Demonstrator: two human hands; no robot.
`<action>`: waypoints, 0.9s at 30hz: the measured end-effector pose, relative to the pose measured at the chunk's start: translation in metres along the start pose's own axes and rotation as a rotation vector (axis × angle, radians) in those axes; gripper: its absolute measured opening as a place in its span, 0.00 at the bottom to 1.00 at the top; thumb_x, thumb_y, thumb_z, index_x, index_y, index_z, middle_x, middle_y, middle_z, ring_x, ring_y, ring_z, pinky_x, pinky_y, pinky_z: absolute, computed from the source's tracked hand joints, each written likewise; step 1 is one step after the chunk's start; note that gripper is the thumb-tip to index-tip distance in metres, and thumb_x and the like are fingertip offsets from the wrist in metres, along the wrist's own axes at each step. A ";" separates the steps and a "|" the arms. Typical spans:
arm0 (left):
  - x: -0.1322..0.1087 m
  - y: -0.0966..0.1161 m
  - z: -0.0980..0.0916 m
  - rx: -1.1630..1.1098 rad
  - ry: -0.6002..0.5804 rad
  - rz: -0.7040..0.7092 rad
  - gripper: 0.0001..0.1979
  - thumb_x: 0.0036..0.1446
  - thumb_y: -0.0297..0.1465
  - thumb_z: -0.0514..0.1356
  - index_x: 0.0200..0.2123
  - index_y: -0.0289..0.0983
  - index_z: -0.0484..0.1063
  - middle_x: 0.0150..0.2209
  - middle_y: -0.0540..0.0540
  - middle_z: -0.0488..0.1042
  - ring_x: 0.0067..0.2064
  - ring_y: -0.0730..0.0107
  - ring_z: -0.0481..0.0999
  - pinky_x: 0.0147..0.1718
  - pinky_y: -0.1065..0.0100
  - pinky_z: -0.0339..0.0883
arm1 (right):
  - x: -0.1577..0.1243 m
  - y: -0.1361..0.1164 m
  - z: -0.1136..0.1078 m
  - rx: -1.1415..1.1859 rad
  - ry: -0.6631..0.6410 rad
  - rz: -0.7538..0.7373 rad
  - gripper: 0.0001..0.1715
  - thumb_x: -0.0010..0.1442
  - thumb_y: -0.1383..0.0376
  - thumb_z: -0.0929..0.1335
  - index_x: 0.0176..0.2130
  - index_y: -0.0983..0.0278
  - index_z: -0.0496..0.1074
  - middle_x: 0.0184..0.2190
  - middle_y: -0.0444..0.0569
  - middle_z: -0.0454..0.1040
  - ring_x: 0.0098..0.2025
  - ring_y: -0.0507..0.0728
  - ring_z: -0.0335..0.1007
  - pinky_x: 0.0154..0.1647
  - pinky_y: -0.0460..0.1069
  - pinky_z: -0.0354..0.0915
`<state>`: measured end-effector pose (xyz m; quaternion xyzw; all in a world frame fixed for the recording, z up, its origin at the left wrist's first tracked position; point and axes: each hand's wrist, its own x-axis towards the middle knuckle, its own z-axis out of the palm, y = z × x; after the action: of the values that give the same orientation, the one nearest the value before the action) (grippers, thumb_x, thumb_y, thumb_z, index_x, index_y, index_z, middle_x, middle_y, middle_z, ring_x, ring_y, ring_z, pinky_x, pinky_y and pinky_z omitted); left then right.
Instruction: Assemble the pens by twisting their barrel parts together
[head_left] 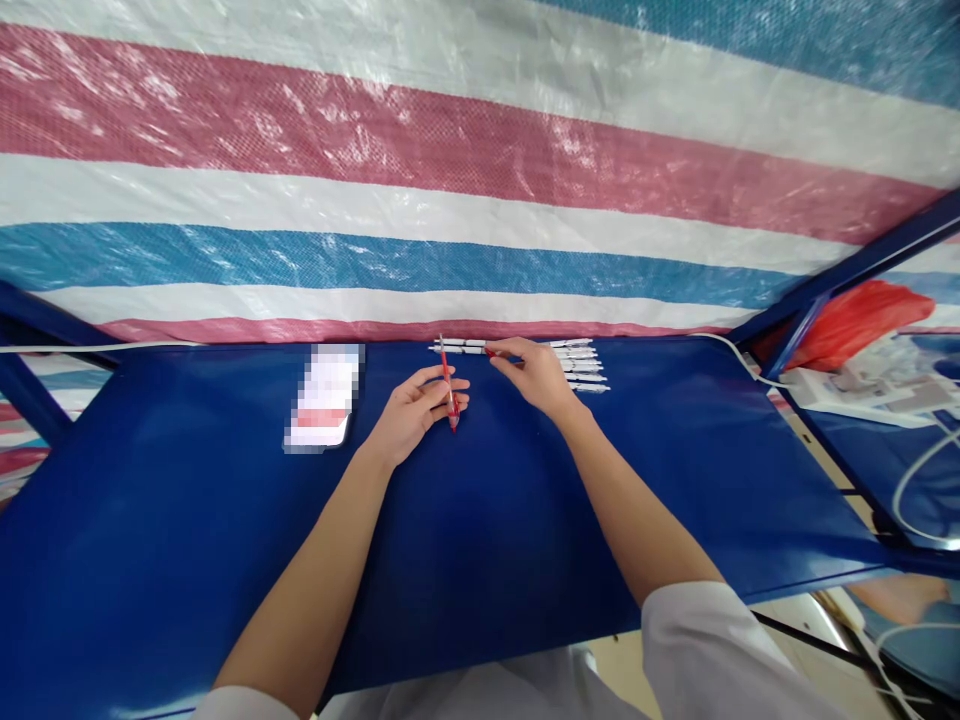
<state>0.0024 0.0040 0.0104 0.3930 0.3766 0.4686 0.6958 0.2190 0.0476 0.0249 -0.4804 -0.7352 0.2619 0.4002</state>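
A slim red pen (pixel 448 385) stands nearly upright between the fingers of my left hand (pixel 412 412), its red end pointing down toward me. My right hand (pixel 534 375) pinches a small red piece (pixel 491 352), whose exact kind is too small to tell. Just left of those fingertips, white pens with dark sections (pixel 461 349) lie along the back of the blue table. More white pens (pixel 585 365), several in a stacked row, show to the right of my right hand, partly hidden behind it.
A phone (pixel 324 400), blurred out, lies left of my left hand on the blue table (pixel 465 560). Striped plastic sheeting (pixel 450 140) hangs behind. A blue metal frame (pixel 855 255) and a red bag (pixel 862 320) are at the right, with a white cable (pixel 739 358) nearby.
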 end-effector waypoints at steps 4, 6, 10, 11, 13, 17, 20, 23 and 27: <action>0.002 0.000 -0.003 -0.011 0.043 0.022 0.16 0.54 0.34 0.68 0.45 0.37 0.73 0.41 0.46 0.78 0.39 0.66 0.80 0.44 0.60 0.73 | 0.006 0.004 0.002 -0.325 -0.146 -0.108 0.17 0.64 0.65 0.64 0.49 0.53 0.76 0.49 0.45 0.78 0.48 0.59 0.75 0.44 0.53 0.68; 0.003 0.000 -0.003 -0.015 0.059 0.015 0.16 0.53 0.34 0.68 0.45 0.37 0.74 0.40 0.46 0.78 0.38 0.66 0.80 0.44 0.60 0.73 | 0.007 0.005 0.003 -0.427 -0.187 -0.133 0.17 0.65 0.65 0.62 0.49 0.54 0.75 0.50 0.46 0.78 0.49 0.60 0.74 0.41 0.52 0.67; 0.005 0.002 -0.003 -0.006 0.070 -0.001 0.17 0.52 0.34 0.69 0.45 0.38 0.74 0.38 0.47 0.78 0.38 0.66 0.80 0.46 0.58 0.73 | 0.011 0.008 0.003 -0.558 -0.248 -0.186 0.16 0.65 0.65 0.62 0.48 0.55 0.76 0.48 0.46 0.79 0.49 0.60 0.73 0.37 0.51 0.65; 0.005 0.002 -0.003 -0.001 0.069 -0.002 0.17 0.52 0.34 0.69 0.45 0.38 0.74 0.38 0.48 0.78 0.38 0.66 0.80 0.46 0.58 0.73 | 0.012 0.009 0.003 -0.590 -0.259 -0.200 0.16 0.65 0.66 0.62 0.47 0.55 0.77 0.48 0.45 0.79 0.48 0.60 0.73 0.36 0.50 0.64; 0.006 0.001 -0.003 0.006 0.065 -0.002 0.16 0.53 0.34 0.69 0.45 0.39 0.75 0.38 0.48 0.78 0.39 0.66 0.80 0.46 0.58 0.73 | 0.014 0.011 0.002 -0.653 -0.277 -0.226 0.17 0.66 0.66 0.61 0.47 0.56 0.77 0.48 0.45 0.79 0.48 0.59 0.72 0.34 0.50 0.63; 0.009 -0.002 -0.005 0.007 0.061 0.001 0.15 0.53 0.33 0.68 0.45 0.39 0.75 0.38 0.47 0.78 0.38 0.65 0.80 0.45 0.58 0.74 | 0.016 0.013 0.003 -0.741 -0.297 -0.283 0.19 0.68 0.66 0.59 0.47 0.57 0.76 0.48 0.46 0.79 0.47 0.58 0.71 0.30 0.49 0.60; 0.009 -0.003 -0.005 -0.001 0.061 -0.001 0.15 0.53 0.33 0.69 0.45 0.39 0.76 0.38 0.47 0.78 0.38 0.65 0.80 0.45 0.59 0.74 | 0.017 0.013 0.004 -0.778 -0.311 -0.328 0.19 0.68 0.67 0.59 0.47 0.58 0.76 0.48 0.48 0.79 0.47 0.58 0.70 0.30 0.48 0.59; 0.009 -0.002 -0.005 -0.004 0.062 0.002 0.15 0.53 0.33 0.69 0.44 0.38 0.76 0.37 0.47 0.78 0.38 0.65 0.80 0.44 0.59 0.74 | 0.018 0.012 0.003 -0.799 -0.337 -0.363 0.19 0.68 0.68 0.59 0.47 0.59 0.76 0.48 0.49 0.79 0.47 0.58 0.70 0.30 0.49 0.58; 0.008 -0.002 -0.004 -0.002 0.057 0.003 0.15 0.53 0.33 0.69 0.45 0.38 0.76 0.37 0.47 0.78 0.38 0.65 0.80 0.44 0.59 0.74 | 0.019 0.011 0.002 -0.811 -0.361 -0.390 0.19 0.68 0.69 0.58 0.47 0.60 0.76 0.48 0.49 0.79 0.46 0.58 0.69 0.30 0.49 0.58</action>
<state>0.0019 0.0123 0.0057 0.3792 0.3951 0.4811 0.6846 0.2188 0.0693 0.0221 -0.3978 -0.9121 -0.0466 0.0881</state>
